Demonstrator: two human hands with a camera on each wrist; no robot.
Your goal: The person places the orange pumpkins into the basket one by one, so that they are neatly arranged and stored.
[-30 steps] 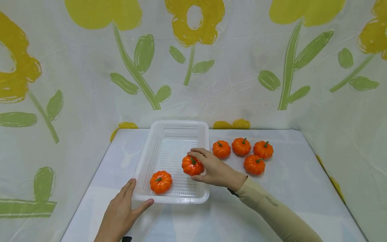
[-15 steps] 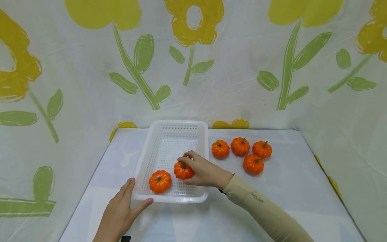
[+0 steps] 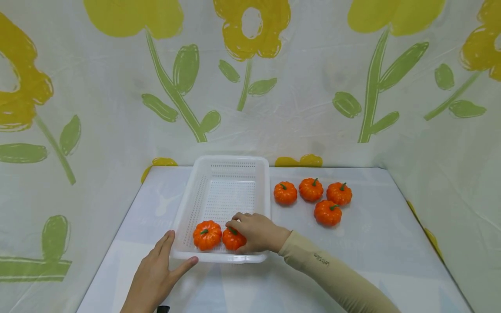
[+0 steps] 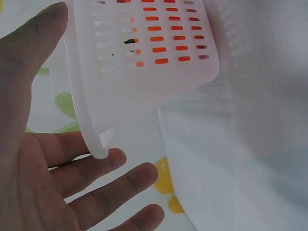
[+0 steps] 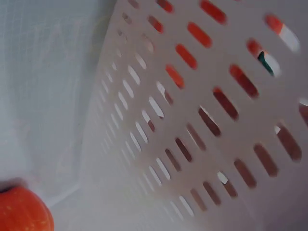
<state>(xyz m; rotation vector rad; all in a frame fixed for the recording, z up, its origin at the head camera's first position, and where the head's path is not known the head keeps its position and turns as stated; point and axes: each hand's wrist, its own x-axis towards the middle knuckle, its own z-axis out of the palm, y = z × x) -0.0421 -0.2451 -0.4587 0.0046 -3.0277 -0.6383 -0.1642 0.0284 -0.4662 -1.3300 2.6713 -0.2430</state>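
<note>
A white slotted plastic basket stands on the table. My right hand reaches over its right side and holds a small orange pumpkin with a green stem, low at the basket's near end. Just left of it another pumpkin sits on the basket floor. My left hand is at the near left corner, thumb and fingers spread straight about the rim. In the left wrist view the left fingers are extended beside the basket wall. The right wrist view shows mostly the basket's slotted side, with the hand behind it.
Several more pumpkins lie grouped on the table to the right of the basket. One pumpkin's edge appears in the right wrist view. A flower-printed cloth hangs behind the table and along both sides.
My right hand has carried its pumpkin left and toward the near end of the basket, lowering it beside the other one. My left hand has stayed at the corner.
</note>
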